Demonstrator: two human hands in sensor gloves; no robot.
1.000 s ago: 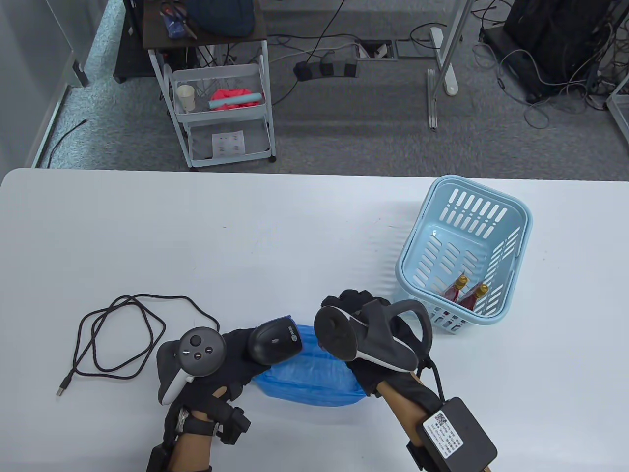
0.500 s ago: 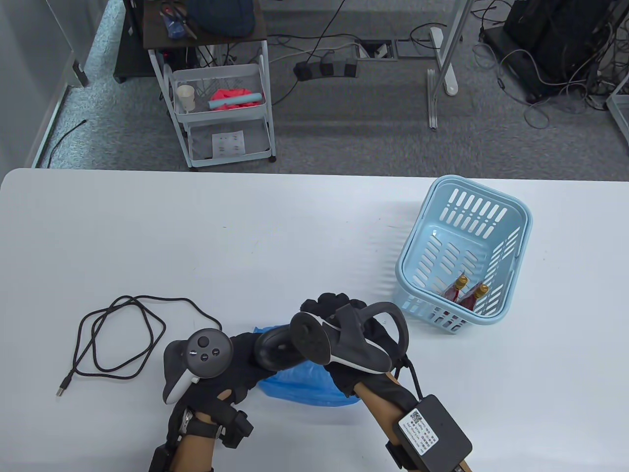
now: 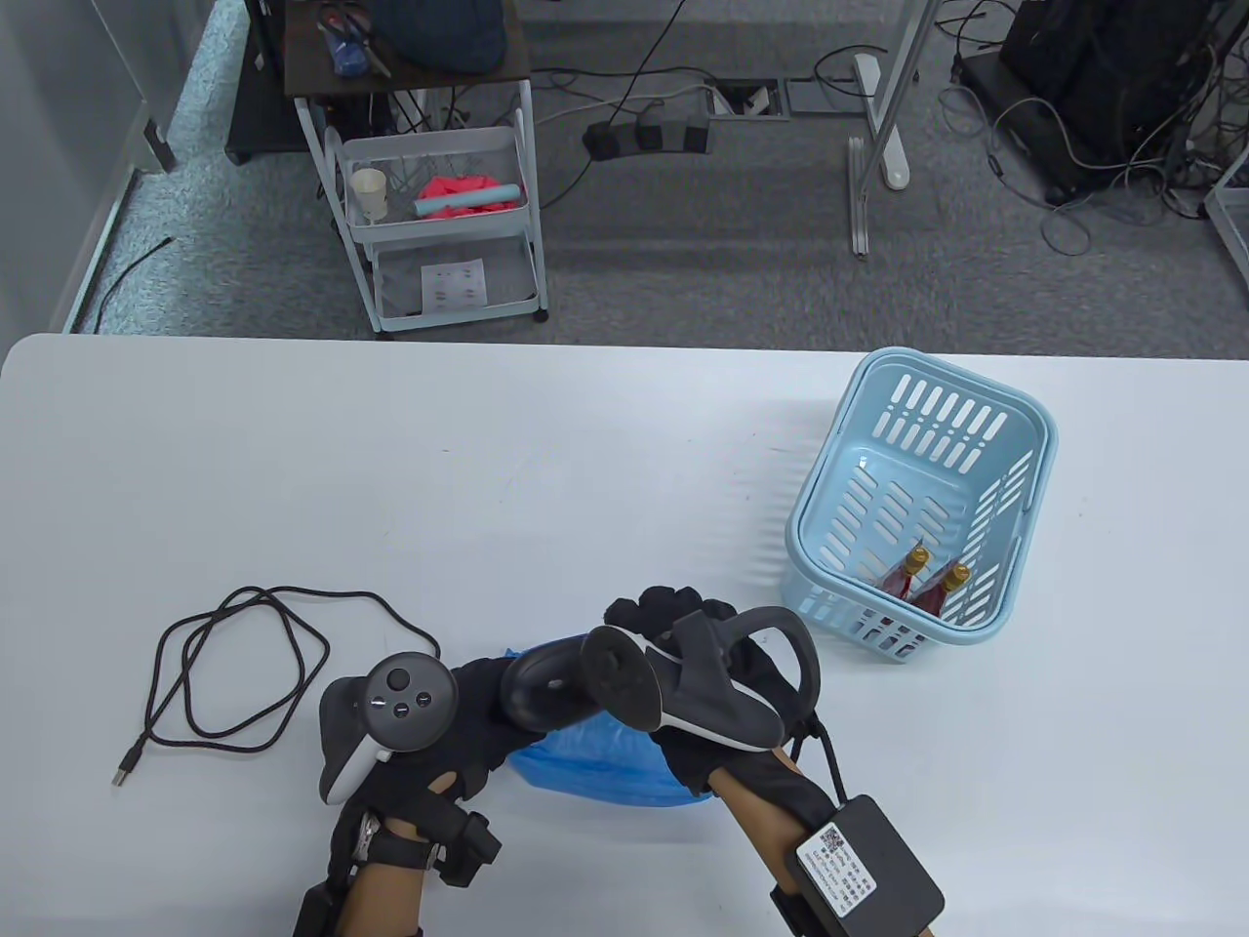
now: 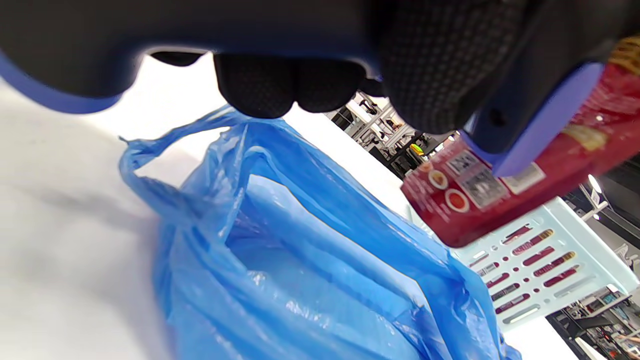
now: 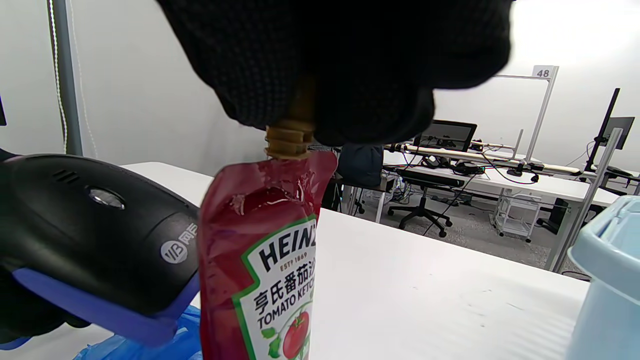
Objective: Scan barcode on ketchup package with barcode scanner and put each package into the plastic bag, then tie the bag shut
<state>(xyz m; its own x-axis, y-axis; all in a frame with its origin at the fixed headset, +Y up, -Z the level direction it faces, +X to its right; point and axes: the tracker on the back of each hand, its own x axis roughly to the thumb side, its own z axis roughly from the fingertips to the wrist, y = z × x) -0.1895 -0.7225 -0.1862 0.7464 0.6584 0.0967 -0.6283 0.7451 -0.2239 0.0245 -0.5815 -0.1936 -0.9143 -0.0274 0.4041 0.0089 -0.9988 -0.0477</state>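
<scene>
My left hand (image 3: 468, 708) grips the black barcode scanner (image 3: 542, 683) (image 5: 95, 240) above the blue plastic bag (image 3: 610, 766) (image 4: 300, 280). My right hand (image 3: 683, 625) pinches a red ketchup pouch (image 5: 260, 260) by its gold cap, hanging upright right against the scanner's blue-edged nose. The left wrist view has the pouch's (image 4: 505, 190) back label with the barcode facing the scanner. In the table view the pouch is hidden under my right hand's tracker. Two more ketchup pouches (image 3: 922, 581) stand in the light blue basket (image 3: 839, 508).
The scanner's black cable (image 3: 234, 673) lies looped on the white table (image 3: 488, 468) at the left, its USB plug near the front. The basket stands at the right. Beyond the table's far edge is a white cart (image 3: 439, 224) on the floor.
My right hand moved left with the pouch, from over the bag's right side to right against the scanner. The left hand and scanner stayed nearly still.
</scene>
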